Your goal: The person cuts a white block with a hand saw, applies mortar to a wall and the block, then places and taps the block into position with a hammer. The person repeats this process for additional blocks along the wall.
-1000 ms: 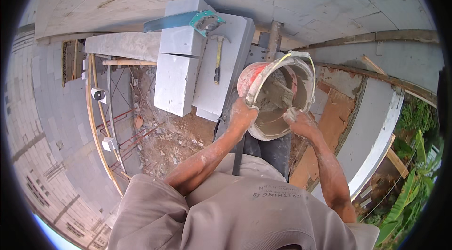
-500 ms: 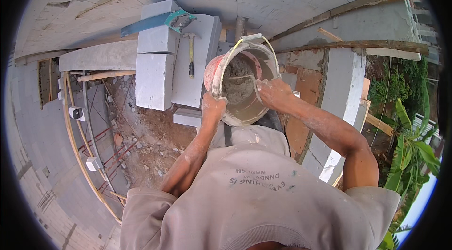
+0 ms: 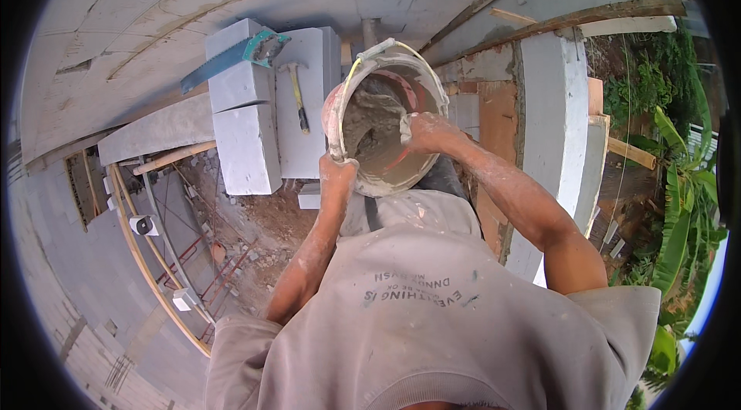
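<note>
Moving up from the near side of the bucket (image 3: 415, 172), the right hand (image 3: 429, 133) now works the wet mix (image 3: 361, 126), fingers around a muddy tool (image 3: 387, 105), left hand (image 3: 338, 176) gripping the rim (image 3: 334, 129).

Round, off-white plastic bucket (image 3: 434, 92), matt and crusted; the wet grey mortar (image 3: 369, 118) inside looks rough. Rectangular, pale-grey masonry blocks (image 3: 241, 144) appear matt, smooth. Taupe cloth shirt (image 3: 440, 325), matt.

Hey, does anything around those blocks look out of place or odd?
Yes, the saw lies slantwise across a white block, its tip sticking out past the block's left edge, where it might get knocked. Broken rubble also litters the ground, which looks untidy.
</note>
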